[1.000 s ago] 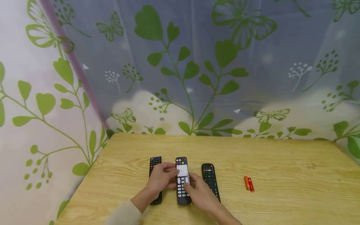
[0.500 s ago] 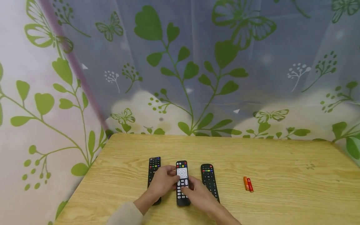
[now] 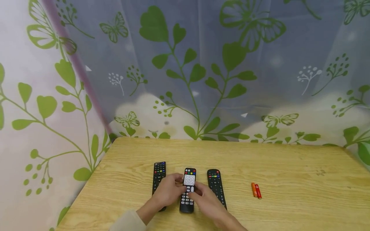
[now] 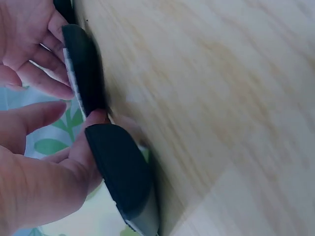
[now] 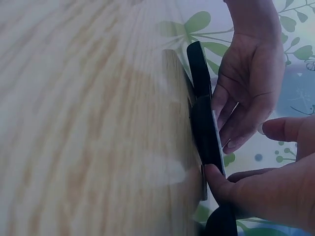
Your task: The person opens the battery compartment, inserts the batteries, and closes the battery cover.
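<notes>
Beige cloth at the bottom of my head view is the sleeve behind the left hand; the right hand comes in bare-wristed from the other side. Both have their fingers bent in to the long edges of the middle remote, grasping it between them. The thumbs reach over its keys, though on my wrist feeds they seem to stand clear of the face, so I can't call it a firm press. The remote lies face up just above or on the counter; I cannot tell which, even from the low side views. Its top leans slightly to the right.

I read the step as steadying and squaring this remote. To do it well, I would keep even, light pressure from both sides, guide by the edges, and hold the thumbs off the buttons. Room is tight: the left remote sits partly under the left hand's outline and the right remote is just beside the right, so I'd keep the knuckles high and the wrists quiet to avoid nudging either.

Farther to the right, well apart from the hands, an orange battery and a red battery lie side by side. Beyond the counter's back edge hangs the leaf-printed cloth.
</notes>
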The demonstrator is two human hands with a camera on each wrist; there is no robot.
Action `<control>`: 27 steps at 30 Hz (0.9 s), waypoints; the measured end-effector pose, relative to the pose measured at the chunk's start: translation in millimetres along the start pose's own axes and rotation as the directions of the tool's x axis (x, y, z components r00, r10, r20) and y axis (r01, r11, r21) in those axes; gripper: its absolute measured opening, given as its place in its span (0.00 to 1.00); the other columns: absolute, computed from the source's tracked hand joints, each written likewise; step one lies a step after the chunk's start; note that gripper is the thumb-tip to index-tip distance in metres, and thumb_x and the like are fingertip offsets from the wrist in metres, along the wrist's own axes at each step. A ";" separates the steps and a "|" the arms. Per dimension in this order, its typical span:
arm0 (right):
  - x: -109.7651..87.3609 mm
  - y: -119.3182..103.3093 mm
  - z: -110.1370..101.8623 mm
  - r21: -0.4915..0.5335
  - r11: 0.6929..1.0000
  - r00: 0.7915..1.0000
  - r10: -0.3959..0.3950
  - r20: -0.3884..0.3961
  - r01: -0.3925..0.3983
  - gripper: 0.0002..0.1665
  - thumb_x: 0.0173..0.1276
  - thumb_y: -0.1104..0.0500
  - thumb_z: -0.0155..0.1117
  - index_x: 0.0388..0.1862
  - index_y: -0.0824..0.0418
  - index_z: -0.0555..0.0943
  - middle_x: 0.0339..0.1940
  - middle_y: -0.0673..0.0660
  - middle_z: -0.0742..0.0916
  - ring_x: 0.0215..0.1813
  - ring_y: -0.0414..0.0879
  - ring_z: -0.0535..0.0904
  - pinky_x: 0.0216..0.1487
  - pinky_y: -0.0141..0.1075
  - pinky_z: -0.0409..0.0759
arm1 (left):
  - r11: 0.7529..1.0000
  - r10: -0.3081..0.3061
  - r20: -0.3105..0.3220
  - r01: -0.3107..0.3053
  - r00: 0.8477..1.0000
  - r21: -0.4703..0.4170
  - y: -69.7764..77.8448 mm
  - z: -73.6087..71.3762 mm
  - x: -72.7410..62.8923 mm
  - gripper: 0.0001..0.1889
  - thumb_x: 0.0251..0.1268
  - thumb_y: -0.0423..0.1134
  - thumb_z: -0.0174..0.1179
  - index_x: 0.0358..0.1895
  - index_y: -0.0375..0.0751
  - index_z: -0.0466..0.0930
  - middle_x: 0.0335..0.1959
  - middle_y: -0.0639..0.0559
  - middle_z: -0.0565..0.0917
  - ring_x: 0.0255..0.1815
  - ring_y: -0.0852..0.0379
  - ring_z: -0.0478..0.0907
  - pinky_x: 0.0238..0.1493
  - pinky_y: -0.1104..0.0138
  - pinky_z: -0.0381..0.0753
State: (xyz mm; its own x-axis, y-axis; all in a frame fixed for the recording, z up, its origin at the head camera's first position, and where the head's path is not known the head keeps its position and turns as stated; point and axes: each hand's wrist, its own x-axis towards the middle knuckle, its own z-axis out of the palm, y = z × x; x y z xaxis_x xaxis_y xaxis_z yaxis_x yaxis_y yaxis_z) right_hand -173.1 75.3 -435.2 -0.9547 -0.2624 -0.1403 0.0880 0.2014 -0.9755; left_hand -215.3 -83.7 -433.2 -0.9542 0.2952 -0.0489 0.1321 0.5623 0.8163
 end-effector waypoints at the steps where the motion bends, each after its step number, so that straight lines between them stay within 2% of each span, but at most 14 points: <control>1: 0.1 -0.3 0.3 0.003 1.000 1.000 -0.017 -0.002 0.017 0.29 0.69 0.59 0.54 0.66 0.73 0.67 0.54 0.62 0.80 0.58 0.54 0.73 0.58 0.56 0.69 | 1.000 -0.003 0.004 0.003 1.000 0.009 0.9 -0.7 -1.3 0.21 0.57 0.30 0.64 0.54 0.25 0.75 0.43 0.39 0.81 0.43 0.49 0.82 0.40 0.61 0.83; 5: -2.4 -2.9 2.5 -0.031 0.999 0.997 -0.041 -0.071 0.039 0.29 0.69 0.59 0.55 0.65 0.72 0.67 0.61 0.67 0.74 0.61 0.58 0.70 0.59 0.57 0.67 | 1.000 -0.001 -0.018 0.001 1.000 0.029 2.3 -4.0 -7.3 0.22 0.59 0.34 0.63 0.56 0.28 0.74 0.47 0.40 0.80 0.43 0.49 0.80 0.39 0.59 0.82; 8: -5.5 -6.0 5.3 -0.074 0.997 0.988 -0.034 -0.149 0.023 0.32 0.68 0.58 0.57 0.67 0.71 0.65 0.66 0.69 0.66 0.63 0.62 0.66 0.61 0.58 0.66 | 1.000 0.022 -0.092 -0.022 0.995 0.009 0.4 -8.6 -10.6 0.21 0.60 0.33 0.61 0.56 0.30 0.74 0.48 0.40 0.80 0.42 0.50 0.80 0.39 0.59 0.81; 11: -6.2 -10.6 7.4 -0.087 0.996 0.984 -0.026 -0.177 0.011 0.32 0.69 0.57 0.57 0.68 0.68 0.65 0.66 0.66 0.68 0.63 0.61 0.68 0.60 0.56 0.69 | 0.998 0.029 -0.181 -0.038 0.983 -0.045 -3.6 -17.9 -10.2 0.18 0.62 0.32 0.59 0.56 0.31 0.75 0.48 0.41 0.79 0.43 0.51 0.78 0.40 0.61 0.80; 13: -5.0 -14.6 8.6 -0.075 0.997 0.987 -0.019 -0.161 0.007 0.31 0.70 0.56 0.56 0.69 0.67 0.65 0.65 0.64 0.71 0.63 0.59 0.69 0.60 0.55 0.70 | 0.996 0.016 -0.233 -0.037 0.972 -0.084 -7.3 -27.2 -7.5 0.17 0.64 0.32 0.58 0.55 0.31 0.75 0.48 0.41 0.79 0.43 0.51 0.78 0.40 0.61 0.80; 17: 2.8 -23.8 13.7 -0.031 1.000 0.995 -0.009 -0.103 0.006 0.31 0.71 0.54 0.54 0.69 0.66 0.65 0.64 0.62 0.74 0.62 0.56 0.71 0.59 0.54 0.71 | 0.988 -0.075 -0.292 0.031 0.953 -0.155 -17.5 -48.4 -2.8 0.17 0.67 0.33 0.55 0.57 0.31 0.73 0.48 0.41 0.78 0.47 0.48 0.76 0.44 0.59 0.79; 21: 15.0 -30.5 24.8 0.038 0.999 0.999 0.002 -0.033 -0.001 0.32 0.71 0.54 0.55 0.69 0.69 0.65 0.66 0.64 0.73 0.63 0.57 0.70 0.61 0.52 0.70 | 0.975 -0.177 -0.299 0.126 0.938 -0.182 -31.8 -65.0 -2.4 0.20 0.67 0.34 0.54 0.59 0.28 0.71 0.49 0.39 0.76 0.49 0.46 0.75 0.45 0.58 0.78; 27: 32.5 -33.4 44.7 0.197 0.980 0.996 0.018 0.092 -0.036 0.34 0.69 0.59 0.54 0.68 0.76 0.60 0.67 0.71 0.67 0.64 0.62 0.68 0.63 0.51 0.69 | 0.958 -0.255 -0.277 0.202 0.927 -0.204 -46.6 -74.8 -6.0 0.21 0.66 0.33 0.54 0.59 0.24 0.70 0.46 0.38 0.75 0.39 0.50 0.74 0.34 0.64 0.79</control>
State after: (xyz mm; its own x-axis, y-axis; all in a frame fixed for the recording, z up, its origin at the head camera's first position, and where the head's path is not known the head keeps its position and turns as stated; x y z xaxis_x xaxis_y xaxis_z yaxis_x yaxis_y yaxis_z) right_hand -194.4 17.9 -414.7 -0.9227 -0.3445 -0.1730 0.1767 0.0209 -0.9840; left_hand -235.9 -169.5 -427.9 -0.9921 -0.0836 -0.0939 -0.1213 0.4408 0.8893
